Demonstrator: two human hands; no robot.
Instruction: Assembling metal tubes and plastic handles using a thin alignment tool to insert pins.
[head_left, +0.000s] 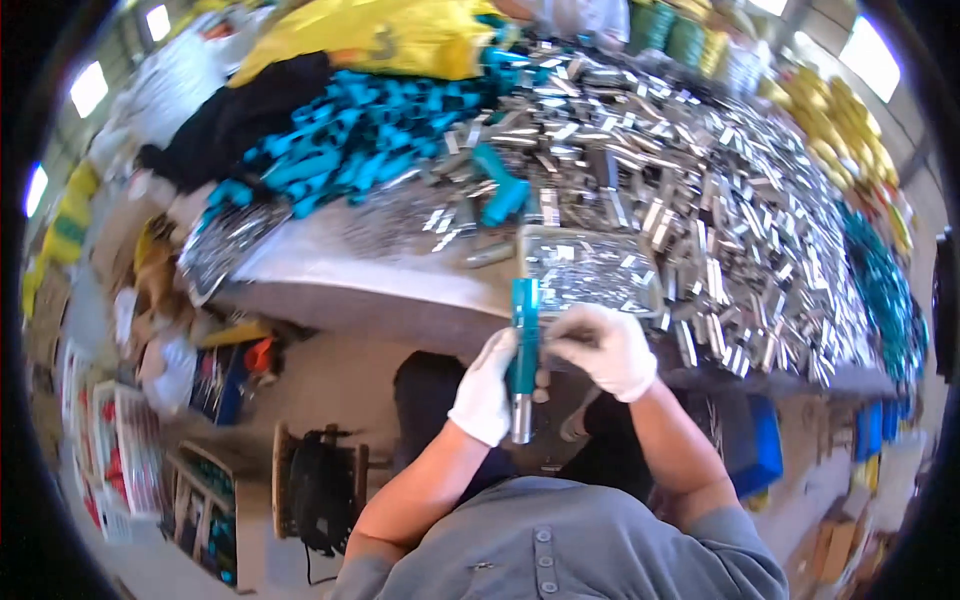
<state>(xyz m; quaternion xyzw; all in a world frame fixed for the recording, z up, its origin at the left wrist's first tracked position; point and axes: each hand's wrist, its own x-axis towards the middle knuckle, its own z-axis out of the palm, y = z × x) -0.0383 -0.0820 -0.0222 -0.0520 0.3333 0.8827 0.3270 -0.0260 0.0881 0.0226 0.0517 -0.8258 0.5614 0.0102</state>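
Observation:
My left hand (482, 395), in a white glove, is wrapped round a teal tube with a bare metal lower end (523, 345). The tube stands nearly upright in front of my body, just off the table edge. Close to its right side, my gloved right hand (612, 352) has its fingers bent and pressed together; whatever they hold is blurred or too small to make out. Behind the tube, a shallow clear tray (655, 292) of small shiny metal parts lies at the table's front edge.
A large heap of silvery metal tubes (720, 230) covers the table's middle and right. Teal plastic parts (350, 130) are piled at the back left, beside black cloth (240, 115) and a yellow sack (370, 40). A wooden stool (283, 480) and a blue bin (752, 445) stand below.

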